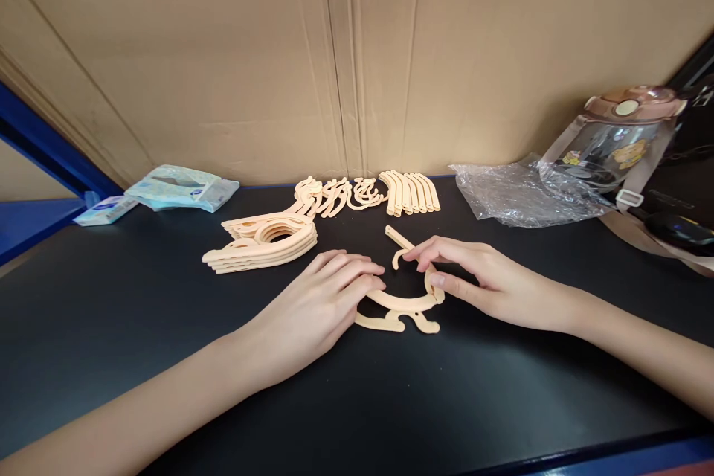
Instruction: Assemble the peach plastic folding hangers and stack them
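A beige plastic folding clothes hanger (402,303) lies on the dark tabletop, its pieces at angles to one another. My left hand (329,297) rests over its left end, fingers close together and curled onto it, hiding that end. With thumb and fingertips, my right hand (480,279) grips the hanger's upright right arm near the joint; a small curved hook tip shows beside the index finger. Left of the hanger sits a stack of folded hangers (262,253). Behind lie several loose hook pieces (335,197) and a row of curved hanger arms (410,192).
A tissue pack (181,187) and a smaller packet (105,210) lie at the back left. At the back right are a crumpled clear plastic bag (518,190), a strapped water bottle (619,137) and a black object (680,232). A cardboard wall (239,52) closes off the back.
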The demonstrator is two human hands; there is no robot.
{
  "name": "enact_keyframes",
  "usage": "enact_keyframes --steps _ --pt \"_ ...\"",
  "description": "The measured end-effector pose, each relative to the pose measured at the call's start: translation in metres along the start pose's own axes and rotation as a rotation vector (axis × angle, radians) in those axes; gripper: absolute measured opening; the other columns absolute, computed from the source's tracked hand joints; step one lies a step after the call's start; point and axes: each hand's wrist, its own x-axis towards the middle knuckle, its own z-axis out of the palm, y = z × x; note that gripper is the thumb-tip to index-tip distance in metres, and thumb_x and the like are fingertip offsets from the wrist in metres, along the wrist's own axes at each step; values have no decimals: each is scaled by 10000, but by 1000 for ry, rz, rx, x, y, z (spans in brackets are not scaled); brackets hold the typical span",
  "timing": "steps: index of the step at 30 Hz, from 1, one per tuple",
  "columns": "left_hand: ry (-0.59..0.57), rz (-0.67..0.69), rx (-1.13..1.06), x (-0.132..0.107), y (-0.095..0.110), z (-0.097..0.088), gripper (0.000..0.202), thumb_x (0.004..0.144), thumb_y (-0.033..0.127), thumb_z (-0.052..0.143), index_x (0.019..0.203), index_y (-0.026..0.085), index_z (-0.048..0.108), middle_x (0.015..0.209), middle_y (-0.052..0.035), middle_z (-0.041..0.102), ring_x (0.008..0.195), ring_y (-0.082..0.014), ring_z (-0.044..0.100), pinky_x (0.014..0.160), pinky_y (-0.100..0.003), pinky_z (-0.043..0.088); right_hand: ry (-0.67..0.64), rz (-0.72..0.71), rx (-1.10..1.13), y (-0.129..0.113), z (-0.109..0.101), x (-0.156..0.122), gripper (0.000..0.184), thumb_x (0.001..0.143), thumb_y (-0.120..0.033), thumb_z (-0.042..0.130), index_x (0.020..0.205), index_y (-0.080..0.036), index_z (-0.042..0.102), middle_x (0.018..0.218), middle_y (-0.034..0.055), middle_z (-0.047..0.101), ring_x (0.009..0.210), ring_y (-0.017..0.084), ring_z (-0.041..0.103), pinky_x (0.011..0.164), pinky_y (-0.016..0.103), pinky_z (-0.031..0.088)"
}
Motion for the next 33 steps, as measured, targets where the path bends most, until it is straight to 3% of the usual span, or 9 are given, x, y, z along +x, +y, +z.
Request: enact_keyframes --steps 3,6,10,13,18,23,29,31,33 --pt "51 -61 112 0 -3 2 322 934 55 427 1189 212 545 1261 -81 544 1111 -237 516 885 -375 434 -50 -48 92 -5 3 0 181 963 -162 429 1095 -195 547 1240 70 574 1066 146 587 906 308 478" --pt "90 -193 137 1 -3 1 223 934 153 499 1148 192 543 1055 -58 593 893 -207 574 743 -329 464 -85 -115 83 -5 6 0 282 919 -48 414 1113 -199 552 1260 66 561 1101 136 574 936 306 474" --pt "39 -281 -16 1 2 -2 70 907 168 537 974 189 537 877 5 593 777 -169 564 667 -283 445 -72 -152 -83 1 10 -1 227 946 -151 483 1143 -217 574 1266 73 568 1148 169 559 969 340 472" --pt "8 -305 -128 1 7 -3 126 874 164 563 986 202 521 934 5 593 826 -173 557 712 -295 450 -48 -164 -182 4 10 -1 238 951 -255 521 1178 -230 588 1267 84 577 1148 193 566 967 369 486" --pt "-57 -268 -203 -1 14 -6 296 836 219 599 1112 214 491 1042 -25 590 905 -212 538 770 -347 461 -5 -153 -225 2 12 -1 239 935 -276 550 1166 -234 591 1233 72 593 1122 187 590 938 334 513" --pt "-28 -204 -162 -1 14 -7 296 936 200 430 1218 229 514 1145 -60 558 982 -212 527 842 -358 462 106 -131 -234 1 24 4 123 958 -252 498 986 -216 613 1098 60 642 1064 188 613 907 331 530" --pt "3 -166 -75 1 10 -4 347 963 177 381 1280 202 521 1269 -87 535 1099 -222 509 916 -372 445 11 -229 -168 -6 28 3 174 958 -172 474 1033 -225 623 1227 45 608 1130 142 595 939 238 506" --pt "-9 -160 -53 1 9 -3 340 967 190 389 1275 183 534 1258 -88 561 1087 -219 528 906 -370 452 67 -218 -217 -5 25 3 179 952 -171 476 1045 -229 617 1259 51 596 1151 153 584 958 269 504" --pt "-10 -142 -32 1 8 -3 337 964 194 404 1270 175 545 1253 -86 579 1102 -218 537 906 -362 457 126 -214 -310 -1 23 4 197 949 -179 477 1092 -233 601 1234 55 620 1181 176 567 1047 372 449"
